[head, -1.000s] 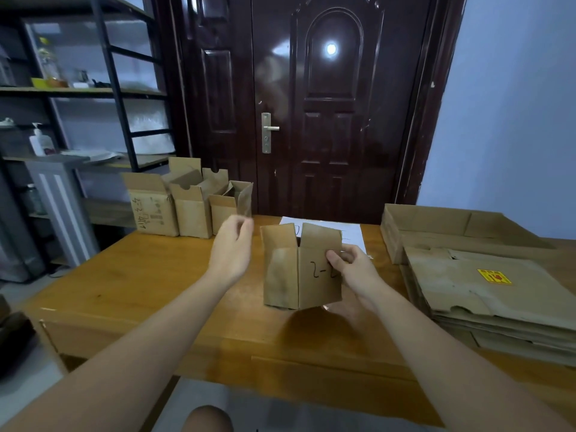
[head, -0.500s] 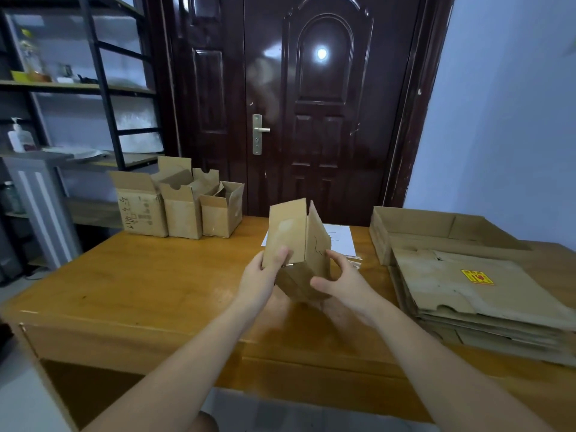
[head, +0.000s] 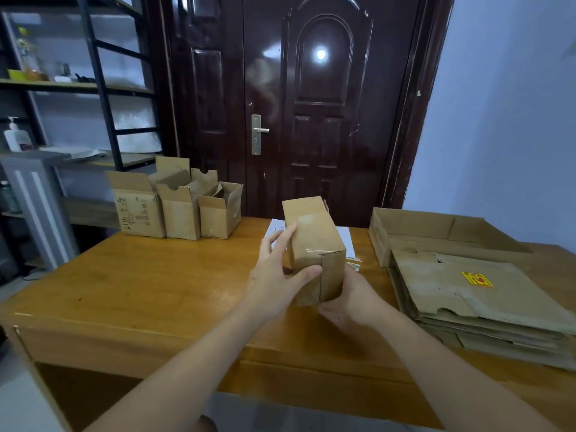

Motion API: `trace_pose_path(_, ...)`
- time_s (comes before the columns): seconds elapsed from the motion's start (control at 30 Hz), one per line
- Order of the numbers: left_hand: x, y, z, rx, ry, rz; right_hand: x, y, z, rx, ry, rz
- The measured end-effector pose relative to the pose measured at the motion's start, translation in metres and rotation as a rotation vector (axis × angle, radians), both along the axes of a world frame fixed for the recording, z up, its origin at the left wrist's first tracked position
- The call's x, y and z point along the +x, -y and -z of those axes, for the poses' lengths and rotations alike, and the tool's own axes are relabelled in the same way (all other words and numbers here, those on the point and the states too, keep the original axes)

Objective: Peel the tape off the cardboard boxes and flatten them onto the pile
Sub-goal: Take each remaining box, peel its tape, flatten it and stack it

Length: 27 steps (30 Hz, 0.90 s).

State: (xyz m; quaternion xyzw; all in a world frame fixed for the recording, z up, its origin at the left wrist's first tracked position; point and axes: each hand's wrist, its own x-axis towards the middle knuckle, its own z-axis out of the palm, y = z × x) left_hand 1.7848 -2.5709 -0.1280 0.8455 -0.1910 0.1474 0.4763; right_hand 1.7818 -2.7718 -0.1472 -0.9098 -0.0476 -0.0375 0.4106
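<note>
Both hands grip one small box (head: pixel 313 251) above the counter (head: pixel 149 285): the left hand (head: pixel 276 275) wraps its near side with thumb on the taped bottom seam, the right hand (head: pixel 349 294) cups it from below, fingers hidden. A half-second ago the box's flaps showed; now its taped bottom faces up. Tape looks unpeeled. Three open boxes (head: pixel 177 210) wait at the back left, well apart from the flattened pile (head: pixel 467 294) on the right.

wooden table (head: pixel 140 285): three open boxes (head: pixel 177 210) back left, white paper (head: pixel 347 241) mid-back, flattened cardboard pile (head: pixel 473 294) right, open tray-box (head: pixel 414 229) behind pile
</note>
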Motion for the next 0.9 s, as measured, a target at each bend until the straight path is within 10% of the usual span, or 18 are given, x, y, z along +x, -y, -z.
trace_pose_path(0.37,0.020,0.010,-0.032,-0.020,0.046,-0.135,-0.001,0.003,0.001,-0.141,0.150,0.010)
trace_pose_path(0.63,0.049,-0.011,-0.033,-0.066,-0.363,-0.250,0.011,0.004,0.001,-0.003,0.344,0.282)
trace_pose_path(0.9,0.037,-0.015,-0.025,0.301,-0.415,-0.252,0.027,-0.005,-0.002,0.022,0.274,0.384)
